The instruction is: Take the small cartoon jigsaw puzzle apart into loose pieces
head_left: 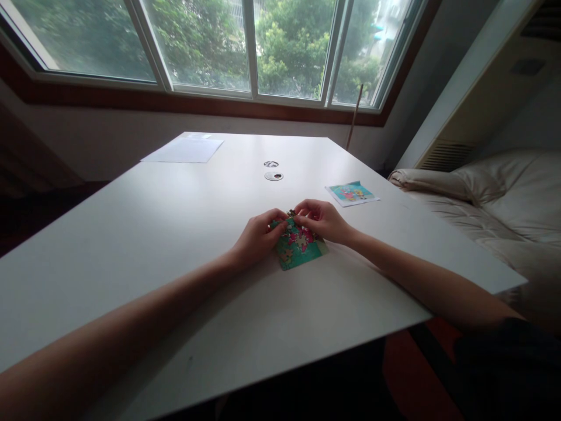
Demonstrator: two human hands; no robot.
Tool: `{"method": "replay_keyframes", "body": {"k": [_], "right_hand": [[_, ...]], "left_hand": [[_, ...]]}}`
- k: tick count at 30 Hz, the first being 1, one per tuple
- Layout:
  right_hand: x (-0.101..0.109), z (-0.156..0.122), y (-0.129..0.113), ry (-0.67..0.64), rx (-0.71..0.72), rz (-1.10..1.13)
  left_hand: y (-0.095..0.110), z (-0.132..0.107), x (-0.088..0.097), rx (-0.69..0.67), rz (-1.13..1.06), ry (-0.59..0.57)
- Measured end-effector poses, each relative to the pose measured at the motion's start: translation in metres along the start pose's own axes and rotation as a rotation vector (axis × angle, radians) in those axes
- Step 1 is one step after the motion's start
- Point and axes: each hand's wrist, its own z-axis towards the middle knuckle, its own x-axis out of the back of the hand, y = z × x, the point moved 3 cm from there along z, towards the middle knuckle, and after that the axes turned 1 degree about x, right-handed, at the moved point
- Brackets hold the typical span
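A small jigsaw puzzle (309, 254), teal and green with pink shapes and some tan piece-shaped patches, is in front of me, its near edge tilted toward me. My left hand (262, 235) grips its far left corner, thumb on top and fingers behind. My right hand (323, 221) is closed at the far right edge, thumb and fingertips pinching there. Between the two hands' fingertips a small dark brown puzzle piece (291, 213) sticks up at the far edge. Which hand bears on that piece I cannot tell. The fingers cover much of the far edge.
A picture card (353, 193) with similar teal and pink colours lies right of my hands on the white table (197, 222). White paper (186, 149) lies far left. Two round cable-hole covers (273, 176) sit mid-table. A pale sofa (491, 199) stands to the right.
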Motion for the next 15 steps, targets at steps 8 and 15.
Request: {"method": "replay_keyframes", "body": {"k": [8,15], "right_hand": [[-0.0013,-0.0004,-0.0033,-0.011,0.020,-0.030],[0.0010,0.0013,0.0023,0.040,-0.042,-0.023]], "left_hand": [[0.0014,-0.0003,-0.0010,-0.036,0.090,-0.030],[0.0017,-0.0004,0.0013,-0.030,0.151,0.012]]}}
